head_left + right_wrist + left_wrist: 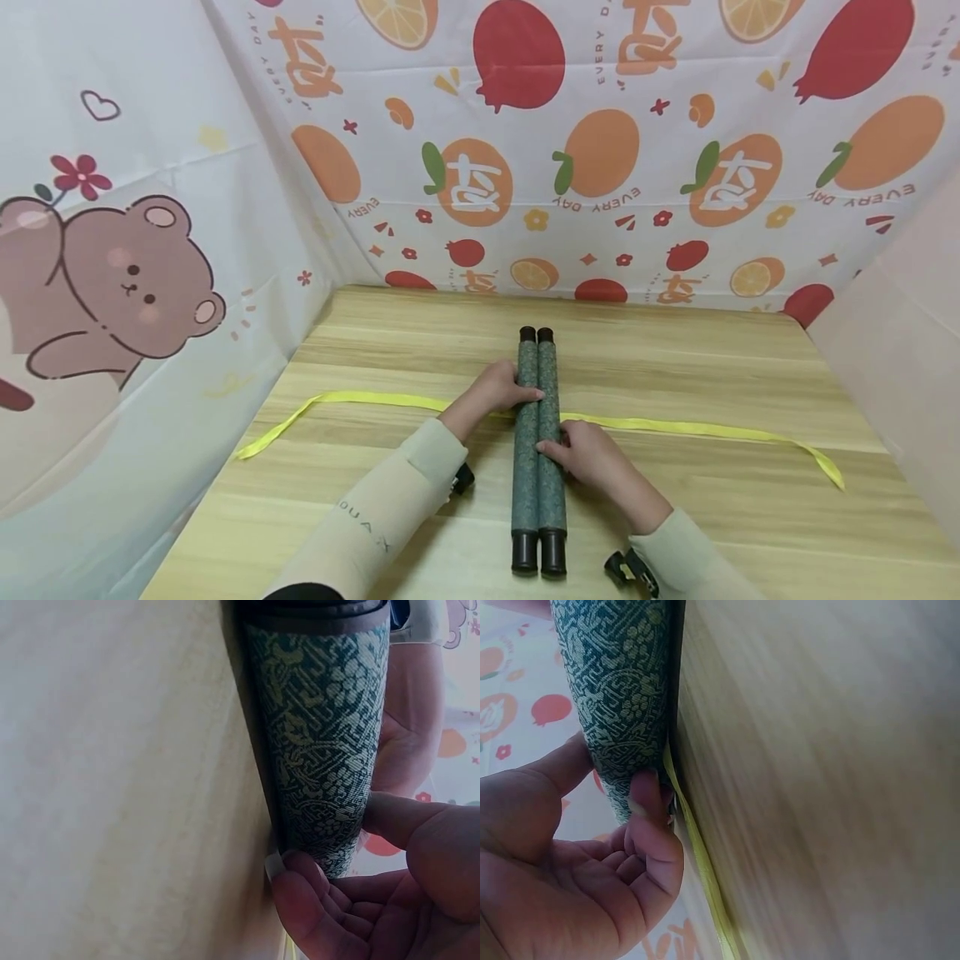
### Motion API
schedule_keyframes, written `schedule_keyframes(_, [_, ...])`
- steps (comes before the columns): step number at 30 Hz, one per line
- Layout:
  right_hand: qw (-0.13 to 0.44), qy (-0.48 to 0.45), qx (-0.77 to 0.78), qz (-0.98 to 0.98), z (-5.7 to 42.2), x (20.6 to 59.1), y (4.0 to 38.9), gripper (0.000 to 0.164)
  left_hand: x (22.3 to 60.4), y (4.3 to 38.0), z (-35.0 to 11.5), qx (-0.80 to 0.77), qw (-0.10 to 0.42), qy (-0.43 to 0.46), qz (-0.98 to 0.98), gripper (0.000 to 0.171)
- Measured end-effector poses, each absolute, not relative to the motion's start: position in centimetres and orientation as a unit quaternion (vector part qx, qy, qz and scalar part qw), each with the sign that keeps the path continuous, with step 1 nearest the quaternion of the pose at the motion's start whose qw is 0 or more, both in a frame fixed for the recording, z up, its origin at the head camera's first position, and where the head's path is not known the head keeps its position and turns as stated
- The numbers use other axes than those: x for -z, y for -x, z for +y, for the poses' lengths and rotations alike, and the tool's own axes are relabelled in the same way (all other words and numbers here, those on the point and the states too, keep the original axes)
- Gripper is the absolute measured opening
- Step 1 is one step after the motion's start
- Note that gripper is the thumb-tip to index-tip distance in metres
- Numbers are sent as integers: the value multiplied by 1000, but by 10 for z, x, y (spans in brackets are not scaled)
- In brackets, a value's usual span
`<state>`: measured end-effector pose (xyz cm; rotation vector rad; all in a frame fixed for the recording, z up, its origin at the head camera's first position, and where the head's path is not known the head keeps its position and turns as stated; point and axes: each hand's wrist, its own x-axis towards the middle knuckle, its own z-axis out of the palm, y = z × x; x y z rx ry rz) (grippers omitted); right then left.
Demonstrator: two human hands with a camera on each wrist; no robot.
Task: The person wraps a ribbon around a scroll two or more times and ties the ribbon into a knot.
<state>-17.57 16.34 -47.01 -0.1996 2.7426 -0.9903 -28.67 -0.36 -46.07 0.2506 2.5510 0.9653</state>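
Observation:
Two green patterned tubes with black end caps lie side by side on the wooden table [675, 367], pointing away from me. The left tube [525, 492] and right tube [552, 500] cross over a yellow ribbon [360, 400] stretched left to right beneath them. My left hand [523, 393] grips the left tube near its middle, thumb on top. In the left wrist view the left hand [641, 810] pinches the tube [622, 682] just above the ribbon [697, 855]. My right hand [558, 450] grips the right tube; its fingertip [289, 870] is tucked under the tube [322, 735] at the table.
Printed fabric walls close the table in: a bear print [112, 283] on the left, a fruit print [600, 150] at the back, a plain sheet [900, 350] on the right. The ribbon's ends [825, 462] trail toward both sides.

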Motion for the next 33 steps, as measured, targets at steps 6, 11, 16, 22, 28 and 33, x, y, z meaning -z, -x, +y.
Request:
schedule_keyframes(6, [108, 67, 345, 930, 167, 471, 177, 34, 460, 286, -4, -344, 186, -92, 916, 43])
schedule_keyframes(11, [113, 73, 344, 929, 170, 470, 179, 34, 459, 283, -6, -335, 173, -104, 920, 43])
schedule_keyframes(16, [127, 74, 349, 925, 172, 470, 181, 35, 459, 283, -10, -332, 164, -119, 921, 47])
schedule_keyframes(22, [125, 66, 345, 928, 175, 467, 184, 36, 456, 282, -16, -352, 174, -130, 910, 45])
schedule_keyframes(28, [90, 49, 310, 945, 183, 462, 193, 44, 448, 283, -29, -352, 184, -144, 907, 61])
schedule_keyframes(33, [64, 44, 272, 959, 196, 456, 203, 45, 445, 284, -41, -353, 181, -167, 902, 63])
